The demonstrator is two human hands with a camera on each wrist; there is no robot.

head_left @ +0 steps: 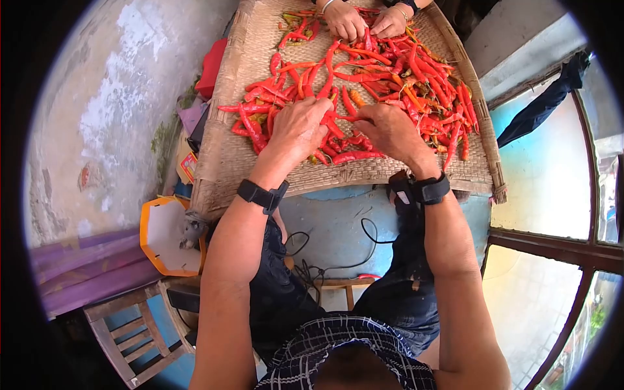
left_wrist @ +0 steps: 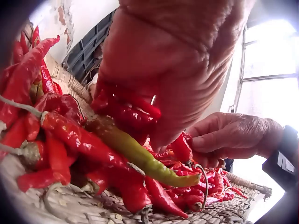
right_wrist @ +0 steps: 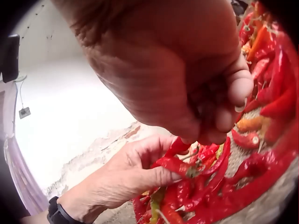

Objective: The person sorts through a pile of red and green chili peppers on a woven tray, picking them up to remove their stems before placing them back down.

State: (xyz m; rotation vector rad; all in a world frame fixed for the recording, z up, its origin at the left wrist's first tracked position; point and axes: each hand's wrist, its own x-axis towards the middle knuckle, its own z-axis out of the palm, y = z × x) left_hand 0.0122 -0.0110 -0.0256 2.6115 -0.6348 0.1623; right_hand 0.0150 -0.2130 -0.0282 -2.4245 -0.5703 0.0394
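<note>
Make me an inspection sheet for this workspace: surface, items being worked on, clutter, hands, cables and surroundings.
Surface: woven tray, bare weave visible around the heaps.
Job's things: red chili peppers, heaped; a yellow-green chili pepper lies among them.
Clutter: orange-rimmed octagonal box and a red object, too unclear to identify, left of the tray.
Hands: left hand and right hand both hold red chili peppers; another person's hands are at the far side.
Cables: black cable, looped below the tray.
Surroundings: peeling wall left, window right, wooden chair lower left.
</note>
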